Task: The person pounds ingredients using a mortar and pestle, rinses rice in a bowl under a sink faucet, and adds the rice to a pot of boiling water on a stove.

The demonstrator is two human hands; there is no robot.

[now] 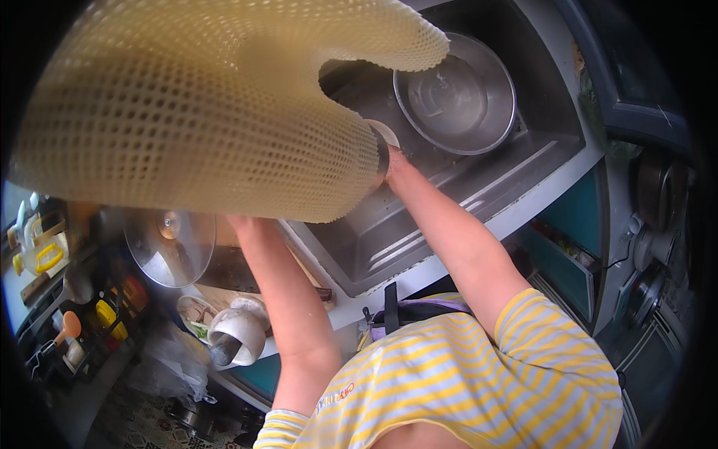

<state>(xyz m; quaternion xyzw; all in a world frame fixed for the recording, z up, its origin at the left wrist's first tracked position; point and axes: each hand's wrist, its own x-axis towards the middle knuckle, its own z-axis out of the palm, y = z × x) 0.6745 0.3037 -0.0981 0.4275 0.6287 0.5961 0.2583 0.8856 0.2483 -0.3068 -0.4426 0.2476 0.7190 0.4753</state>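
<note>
A pale yellow perforated mesh sheet (pixel 185 123), curled and very near the camera, covers the upper left and hides most of both hands. Only the wrist end of my left hand (pixel 242 223) shows below its lower edge, left of the sink. My right hand (pixel 396 163) reaches behind the mesh's right edge over the steel sink (pixel 370 224); its wrist looks wet. Beside that wrist, part of a pale round rim (pixel 386 132) shows. What either hand touches is hidden. A steel bowl (pixel 454 95) with some water stands in the sink, right of the mesh.
Left of the sink are a glass lid (pixel 171 247), a wooden board (pixel 216 294), a white mortar (pixel 241 337) with a grey pestle (pixel 225 349), and a dish of food (pixel 196 317). Utensil racks (pixel 84 314) stand far left. An open teal drawer (pixel 555 269) is at right.
</note>
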